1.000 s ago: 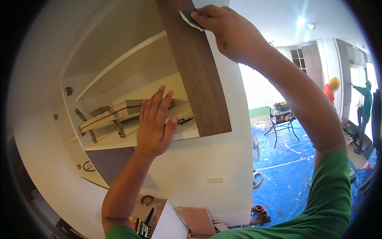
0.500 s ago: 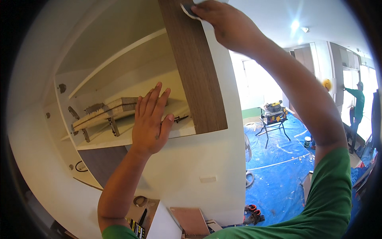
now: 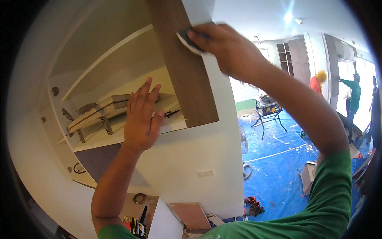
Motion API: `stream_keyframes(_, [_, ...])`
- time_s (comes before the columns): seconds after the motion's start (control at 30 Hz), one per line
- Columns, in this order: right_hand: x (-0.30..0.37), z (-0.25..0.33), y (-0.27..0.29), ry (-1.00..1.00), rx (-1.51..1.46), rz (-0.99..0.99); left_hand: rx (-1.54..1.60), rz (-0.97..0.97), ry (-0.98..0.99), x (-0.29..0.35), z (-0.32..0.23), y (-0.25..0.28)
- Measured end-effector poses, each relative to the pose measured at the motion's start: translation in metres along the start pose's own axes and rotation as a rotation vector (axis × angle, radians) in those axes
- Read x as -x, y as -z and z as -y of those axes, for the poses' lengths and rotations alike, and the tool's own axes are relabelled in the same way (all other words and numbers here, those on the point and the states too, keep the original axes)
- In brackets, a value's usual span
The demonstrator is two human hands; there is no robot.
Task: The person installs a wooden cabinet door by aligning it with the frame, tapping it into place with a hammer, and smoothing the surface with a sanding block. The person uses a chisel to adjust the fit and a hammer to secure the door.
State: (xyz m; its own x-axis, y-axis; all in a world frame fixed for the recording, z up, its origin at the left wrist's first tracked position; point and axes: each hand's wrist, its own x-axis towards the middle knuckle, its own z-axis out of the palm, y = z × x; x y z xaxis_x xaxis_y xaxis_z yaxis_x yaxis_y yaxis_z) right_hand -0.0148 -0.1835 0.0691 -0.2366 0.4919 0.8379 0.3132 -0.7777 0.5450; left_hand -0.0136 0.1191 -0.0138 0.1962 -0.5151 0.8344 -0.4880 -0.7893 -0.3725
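My right hand, raised high, is closed on a thin dark grey sheet with a white edge, which looks like sandpaper. The sheet lies against the right edge of the brown wood-grain panel on the cabinet front. My left hand is open with fingers stretched upward, in front of the cabinet's lower shelf. Whether its palm touches the shelf edge I cannot tell. Behind its fingers lies a stack of long pale boards with metal hinges; the hand covers part of it.
Below stands a low cabinet with a tape roll and a black-and-yellow box on top. A table saw on a stand stands on blue floor sheeting. Shoes lie near the wall. Co-workers stand at the far right.
My right hand has slid down along the panel's right edge with the sheet. My left hand stays open by the shelf. The view has turned slightly right.
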Motion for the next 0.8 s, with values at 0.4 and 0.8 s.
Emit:
stream_keyframes(0.4, [0.123,0.061,0.039,-0.003,-0.281,0.245,0.111,-0.172,-0.208,-0.025,0.011,0.019])
stream_keyframes(0.8, [0.104,0.027,0.034,-1.223,-1.237,-0.552,-0.308,-0.003,-0.764,-0.13,-0.036,0.012])
